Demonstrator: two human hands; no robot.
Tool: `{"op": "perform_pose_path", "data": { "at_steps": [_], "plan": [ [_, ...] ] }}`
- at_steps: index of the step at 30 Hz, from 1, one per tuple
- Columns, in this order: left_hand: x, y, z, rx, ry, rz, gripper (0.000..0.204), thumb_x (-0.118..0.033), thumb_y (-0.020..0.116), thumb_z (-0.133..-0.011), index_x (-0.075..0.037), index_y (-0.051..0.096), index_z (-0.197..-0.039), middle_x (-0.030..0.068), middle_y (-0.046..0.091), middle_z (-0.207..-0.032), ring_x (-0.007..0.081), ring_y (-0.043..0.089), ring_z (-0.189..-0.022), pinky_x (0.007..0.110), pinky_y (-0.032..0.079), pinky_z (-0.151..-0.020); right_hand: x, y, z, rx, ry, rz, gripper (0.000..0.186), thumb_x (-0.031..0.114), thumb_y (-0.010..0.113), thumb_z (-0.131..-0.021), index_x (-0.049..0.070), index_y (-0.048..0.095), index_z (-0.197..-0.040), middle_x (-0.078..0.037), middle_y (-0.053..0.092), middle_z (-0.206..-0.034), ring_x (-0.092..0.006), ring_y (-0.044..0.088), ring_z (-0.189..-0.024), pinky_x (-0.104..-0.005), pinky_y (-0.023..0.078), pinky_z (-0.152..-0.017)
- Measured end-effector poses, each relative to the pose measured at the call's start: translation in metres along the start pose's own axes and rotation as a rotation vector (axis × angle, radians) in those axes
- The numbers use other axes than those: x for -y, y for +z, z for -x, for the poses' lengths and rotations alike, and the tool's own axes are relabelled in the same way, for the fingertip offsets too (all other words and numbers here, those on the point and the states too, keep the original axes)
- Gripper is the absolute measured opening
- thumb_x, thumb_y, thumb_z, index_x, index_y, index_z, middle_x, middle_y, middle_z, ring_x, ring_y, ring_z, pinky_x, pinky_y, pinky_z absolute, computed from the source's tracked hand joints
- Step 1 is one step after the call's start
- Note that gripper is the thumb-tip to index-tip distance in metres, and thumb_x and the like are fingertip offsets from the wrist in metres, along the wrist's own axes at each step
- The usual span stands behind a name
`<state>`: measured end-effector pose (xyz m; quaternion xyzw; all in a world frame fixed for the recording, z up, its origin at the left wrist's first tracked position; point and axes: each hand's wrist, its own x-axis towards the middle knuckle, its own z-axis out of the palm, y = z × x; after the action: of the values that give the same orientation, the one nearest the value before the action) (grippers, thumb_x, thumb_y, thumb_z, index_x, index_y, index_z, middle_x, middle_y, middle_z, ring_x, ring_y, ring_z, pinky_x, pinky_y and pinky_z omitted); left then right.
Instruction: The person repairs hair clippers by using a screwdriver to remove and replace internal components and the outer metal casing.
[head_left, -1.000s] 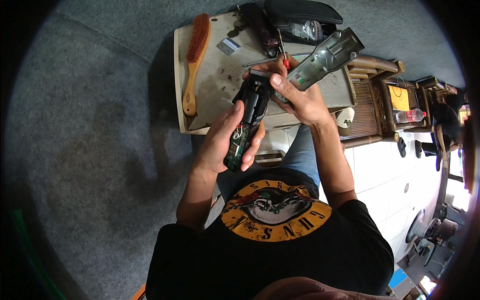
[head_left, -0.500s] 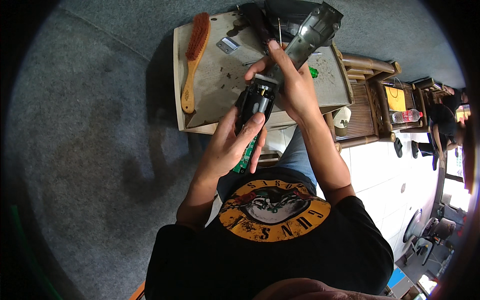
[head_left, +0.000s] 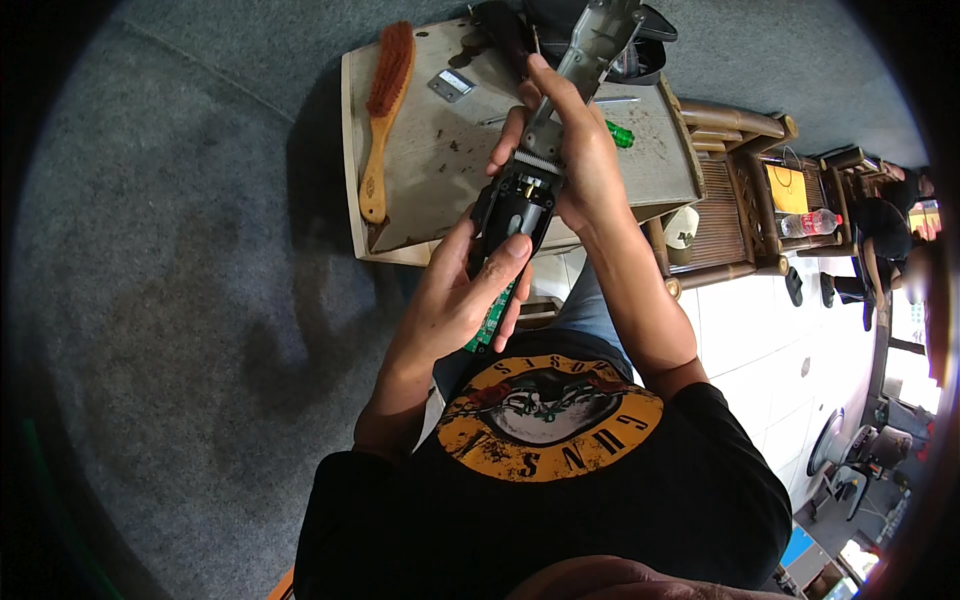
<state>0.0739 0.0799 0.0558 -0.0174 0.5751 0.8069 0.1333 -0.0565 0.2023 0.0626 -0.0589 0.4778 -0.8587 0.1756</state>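
My left hand is closed around an opened hair clipper, thumb pressed on its body. The toothed blade points away from me, and the inner motor parts lie bare. A green circuit board shows below my left thumb. In my right hand is a long grey clipper housing cover, its hollow inside facing up. The cover's near end is right by the blade; whether they touch I cannot tell. Some of my right fingers are hidden behind the cover.
On the small wooden table lie a brush, a metal clipper blade, a screwdriver with a green handle and a dark bag. Bamboo benches stand at the right, with a cap and a bottle.
My right hand has turned the housing cover over, so its hollow inner side now shows. My left hand keeps its grip on the clipper and has barely moved.
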Motion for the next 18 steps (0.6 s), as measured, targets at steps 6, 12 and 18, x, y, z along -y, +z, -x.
{"op": "perform_pose_path", "data": {
  "at_steps": [6, 12, 18],
  "plan": [
    [0.004, 0.002, -0.004, -0.002, 0.028, -0.026, 0.03, -0.028, 0.056, -0.106, 0.0, 0.046, -0.109, 0.0096, 0.06, -0.077, 0.0115, 0.054, -0.045, 0.025, 0.043, -0.035, -0.004, -0.004, -0.002, 0.023, -0.001, -0.134, 0.038, 0.048, 0.054, -0.102, 0.014, 0.047, -0.086, -0.011, 0.057, -0.058, -0.0247, 0.065, -0.052, -0.0316, 0.055, -0.053],
    [0.009, 0.004, -0.002, 0.022, 0.039, -0.044, 0.033, -0.03, 0.057, -0.106, 0.0, 0.044, -0.11, 0.009, 0.059, -0.078, 0.0115, 0.053, -0.044, 0.026, 0.043, -0.035, -0.007, -0.003, -0.003, 0.056, -0.001, -0.321, 0.039, 0.047, 0.057, -0.099, 0.014, 0.044, -0.082, -0.008, 0.051, -0.056, -0.0237, 0.062, -0.047, -0.0342, 0.054, -0.052],
    [0.012, 0.003, -0.004, 0.052, 0.053, 0.019, 0.036, -0.032, 0.056, -0.106, -0.001, 0.04, -0.11, 0.0097, 0.057, -0.078, 0.0112, 0.052, -0.042, 0.026, 0.044, -0.035, -0.014, -0.006, -0.006, 0.124, -0.013, -0.326, 0.035, 0.043, 0.051, -0.102, 0.014, 0.045, -0.084, -0.01, 0.054, -0.057, -0.0228, 0.062, -0.049, -0.0316, 0.054, -0.048]
  ]
}}
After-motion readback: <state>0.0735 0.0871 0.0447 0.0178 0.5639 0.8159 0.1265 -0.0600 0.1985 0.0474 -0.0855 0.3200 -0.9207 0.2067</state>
